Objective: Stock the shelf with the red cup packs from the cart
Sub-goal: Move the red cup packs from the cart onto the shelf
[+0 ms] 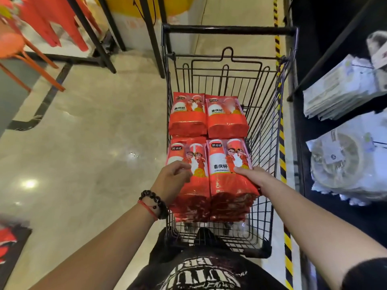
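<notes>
While both arms reach down into the wire cart, four stacks of red cup packs sit in its basket in a two-by-two layout. The two far packs lie side by side toward the cart's handle end, flat and untouched. The near-left pack and near-right pack are the ones being handled, and they're touching each other along the middle.

The left hand has its fingers curled over the left edge of the near-left pack, looks like a grip on it, though the fingertips themselves are tucked out of sight so can't say how tight. There's a dark bead bracelet and a thin red string on that wrist.

The right hand is clamped on the right edge of the near-right pack, thumb lying on top of the printed face and the other fingers wrapped under the side where you can't see them.

Over on the right there's a dark shelf unit right beside the cart, with clear-wrapped stacks of white items on it and bagged plates on the level below. Yellow-black hazard tape runs along the floor between cart and shelf. Orange stools are off in the upper left, well away from the cart.
</notes>
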